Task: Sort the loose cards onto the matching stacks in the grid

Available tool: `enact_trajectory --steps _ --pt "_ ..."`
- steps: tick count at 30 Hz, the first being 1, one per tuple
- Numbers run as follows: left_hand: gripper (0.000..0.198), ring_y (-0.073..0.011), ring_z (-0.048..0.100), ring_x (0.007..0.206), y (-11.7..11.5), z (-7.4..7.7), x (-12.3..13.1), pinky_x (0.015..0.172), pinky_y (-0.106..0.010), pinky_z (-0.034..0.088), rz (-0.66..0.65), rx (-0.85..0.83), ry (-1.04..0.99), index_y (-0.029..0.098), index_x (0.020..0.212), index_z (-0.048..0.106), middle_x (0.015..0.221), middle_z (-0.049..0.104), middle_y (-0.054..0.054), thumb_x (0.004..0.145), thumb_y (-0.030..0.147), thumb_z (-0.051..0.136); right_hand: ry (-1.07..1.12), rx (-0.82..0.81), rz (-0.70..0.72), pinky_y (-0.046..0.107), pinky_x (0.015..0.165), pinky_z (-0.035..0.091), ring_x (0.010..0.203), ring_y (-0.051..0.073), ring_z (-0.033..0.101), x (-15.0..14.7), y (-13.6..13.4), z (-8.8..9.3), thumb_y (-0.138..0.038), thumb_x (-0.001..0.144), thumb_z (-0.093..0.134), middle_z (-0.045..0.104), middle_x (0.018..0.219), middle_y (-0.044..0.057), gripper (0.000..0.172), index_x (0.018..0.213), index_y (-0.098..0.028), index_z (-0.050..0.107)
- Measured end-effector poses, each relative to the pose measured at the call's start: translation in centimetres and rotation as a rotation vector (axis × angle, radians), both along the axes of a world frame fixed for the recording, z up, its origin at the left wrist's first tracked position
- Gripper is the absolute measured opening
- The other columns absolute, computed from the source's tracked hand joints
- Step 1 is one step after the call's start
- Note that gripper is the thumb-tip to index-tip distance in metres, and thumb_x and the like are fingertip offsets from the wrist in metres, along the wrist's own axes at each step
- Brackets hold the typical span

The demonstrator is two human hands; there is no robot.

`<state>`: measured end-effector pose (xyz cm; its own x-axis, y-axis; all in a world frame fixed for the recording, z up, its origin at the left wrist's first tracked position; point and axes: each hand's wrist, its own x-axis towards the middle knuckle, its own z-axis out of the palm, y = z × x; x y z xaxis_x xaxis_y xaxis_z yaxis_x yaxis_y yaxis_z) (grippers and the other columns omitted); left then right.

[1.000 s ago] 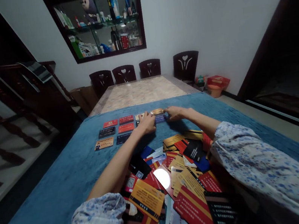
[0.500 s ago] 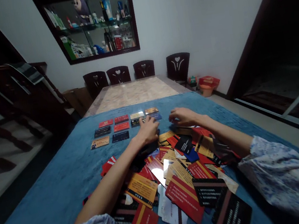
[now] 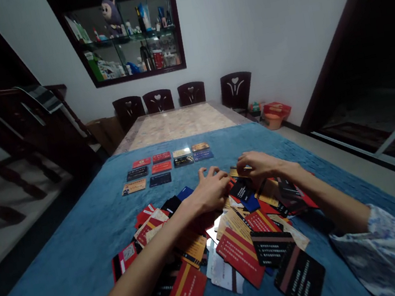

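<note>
A loose heap of plastic cards [image 3: 236, 242], red, black, gold and blue, lies on the blue cloth [image 3: 68, 260] in front of me. My left hand [image 3: 210, 189] rests on the far edge of the heap with its fingers spread. Just to its right, my right hand [image 3: 257, 164] is curled in a pinch over the cards at the heap's far end; what it holds is hidden. Beyond both hands, several cards [image 3: 170, 164] lie face up in neat rows on the cloth.
The cloth covers the near half of a long table; its bare marble top [image 3: 181, 123] shows beyond. Four dark chairs [image 3: 192, 92] stand at the far end under a wall cabinet [image 3: 124, 29]. A stair railing [image 3: 8, 129] runs on the left.
Both hands have drawn back from the neat rows of cards to the far edge of the heap. The left hand's fingers have spread.
</note>
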<state>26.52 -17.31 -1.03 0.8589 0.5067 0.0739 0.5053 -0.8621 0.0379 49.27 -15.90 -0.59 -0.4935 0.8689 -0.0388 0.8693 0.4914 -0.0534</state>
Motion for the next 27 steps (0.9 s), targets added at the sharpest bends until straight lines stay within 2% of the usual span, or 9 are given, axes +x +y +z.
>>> enact_trajectory --steps 6,12,16,20,23,27 --pt "0.035 -0.0308 0.037 0.129 -1.1 -1.1 0.5 0.105 -0.058 0.023 -0.102 -0.002 -0.017 0.025 0.119 0.059 0.132 0.059 -0.008 0.087 0.017 0.050 -0.026 -0.048 0.011 0.027 0.077 0.042 0.090 0.020 0.062 0.0 -0.1 -0.4 -0.014 0.076 0.058 0.073 0.093 0.006 0.022 0.090 -0.022 0.074" --pt "0.029 -0.0316 0.036 0.133 -1.1 -1.8 0.4 0.108 -0.061 0.022 -0.148 0.051 -0.021 0.025 0.118 0.062 0.127 0.063 -0.008 0.095 0.023 0.045 -0.040 -0.083 -0.017 0.026 0.076 0.043 0.092 0.021 0.064 -0.4 -0.7 -0.3 -0.013 0.073 0.059 0.073 0.097 0.006 0.029 0.096 -0.022 0.075" --pt "0.026 -0.0334 0.036 0.134 -0.6 -1.2 0.0 0.107 -0.063 0.022 -0.117 0.074 0.013 0.024 0.113 0.066 0.123 0.065 -0.008 0.094 0.023 0.048 -0.030 -0.083 -0.002 0.028 0.076 0.044 0.091 0.022 0.064 -0.7 -1.0 -0.3 -0.014 0.073 0.060 0.073 0.097 0.007 0.029 0.096 -0.022 0.075" --pt "0.026 -0.0356 0.037 0.133 0.0 -0.5 -0.6 0.106 -0.062 0.025 -0.082 0.089 0.045 0.023 0.108 0.069 0.124 0.065 -0.009 0.084 0.022 0.060 0.001 -0.030 0.040 0.033 0.084 0.045 0.097 0.025 0.060 -0.5 -0.7 -0.9 -0.017 0.074 0.063 0.070 0.105 0.010 0.029 0.101 -0.020 0.075" --pt "0.025 -0.0360 0.040 0.131 0.3 -0.4 -0.9 0.104 -0.062 0.027 -0.041 0.075 0.043 0.022 0.103 0.072 0.120 0.067 -0.010 0.083 0.018 0.058 0.070 -0.021 0.101 0.038 0.091 0.043 0.100 0.026 0.058 -0.2 -0.3 -1.6 -0.017 0.071 0.066 0.068 0.110 0.010 0.031 0.101 -0.021 0.075" --pt "0.023 -0.0359 0.042 0.128 0.4 -0.4 -1.0 0.102 -0.064 0.027 0.006 0.041 0.004 0.018 0.096 0.072 0.114 0.070 -0.011 0.088 0.022 0.051 0.140 -0.020 0.140 0.039 0.091 0.043 0.097 0.025 0.057 0.1 0.2 -2.4 -0.017 0.069 0.068 0.069 0.109 0.009 0.039 0.107 -0.023 0.074"
